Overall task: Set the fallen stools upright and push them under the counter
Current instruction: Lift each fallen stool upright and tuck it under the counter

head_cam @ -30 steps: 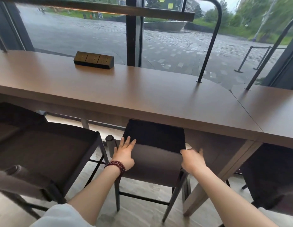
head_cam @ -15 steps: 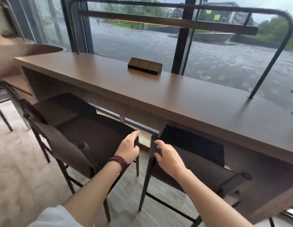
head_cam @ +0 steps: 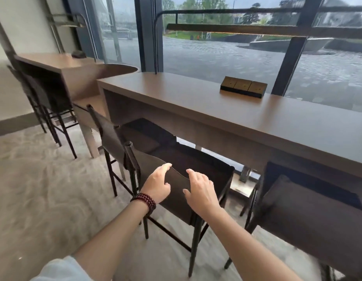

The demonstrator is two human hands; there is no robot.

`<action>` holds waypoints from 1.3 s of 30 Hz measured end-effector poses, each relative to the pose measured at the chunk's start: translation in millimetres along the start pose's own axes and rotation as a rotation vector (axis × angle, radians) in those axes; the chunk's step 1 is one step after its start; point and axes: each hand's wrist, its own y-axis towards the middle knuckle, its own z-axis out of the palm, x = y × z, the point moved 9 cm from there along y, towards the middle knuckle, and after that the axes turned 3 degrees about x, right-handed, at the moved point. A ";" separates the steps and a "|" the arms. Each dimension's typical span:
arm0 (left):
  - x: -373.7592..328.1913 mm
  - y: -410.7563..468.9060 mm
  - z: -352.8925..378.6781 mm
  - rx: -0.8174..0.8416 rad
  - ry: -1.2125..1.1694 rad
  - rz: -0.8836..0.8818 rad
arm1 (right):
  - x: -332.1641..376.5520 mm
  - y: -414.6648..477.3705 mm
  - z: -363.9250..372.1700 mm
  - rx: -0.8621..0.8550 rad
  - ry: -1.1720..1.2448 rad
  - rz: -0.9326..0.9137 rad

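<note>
— Now that your hands have left the tucked stool (head_cam: 309, 209) right of your right hand (head_cam: 200, 191), what do they hold?
— Left hand (head_cam: 157, 183) and right hand both curl over the backrest edge of the middle stool (head_cam: 177, 191). It stands upright, half under the counter (head_cam: 196, 102) beyond your hands; a push likely remains.

We work from a single wide-angle view, worn on the person's head and tilted forward and down. It sits higher than the counter (head_cam: 196, 106) and faces it at a slant, so the top runs from the right edge away toward the upper left, with the window (head_cam: 216, 57) behind it. The nearest stool (head_cam: 176, 191) lies close beneath us at centre, the left hand (head_cam: 157, 183) and right hand (head_cam: 200, 191) at arm's reach, forearms entering from the bottom edge. The floor (head_cam: 44, 189) fills our lower left.
</note>
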 end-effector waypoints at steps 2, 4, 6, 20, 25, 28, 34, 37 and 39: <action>24.3 5.5 -9.8 0.028 0.008 -0.024 | 1.8 11.7 16.1 0.037 -0.131 0.071; 45.8 18.1 -18.7 0.042 0.026 -0.053 | -4.9 22.8 30.9 0.090 -0.241 0.154; 62.5 36.3 -26.2 0.045 0.051 -0.076 | -13.1 34.5 41.0 0.142 -0.312 0.216; 113.2 139.3 -13.6 0.315 0.574 0.070 | -24.3 72.6 61.5 0.333 -0.327 0.372; 130.0 156.2 -25.5 0.291 0.878 0.223 | -34.8 64.7 59.9 0.335 -0.404 0.535; 150.7 165.1 -35.5 0.265 0.928 0.231 | -42.5 55.9 56.5 0.332 -0.454 0.634; 152.2 177.4 -40.6 0.079 0.893 0.485 | -50.0 58.6 50.2 0.234 -0.416 0.639; 146.6 182.9 -37.2 0.066 0.846 0.549 | -79.2 56.4 39.5 0.226 -0.438 0.686; 137.1 182.7 -26.4 0.089 0.802 0.586 | -102.8 57.1 28.9 0.215 -0.443 0.725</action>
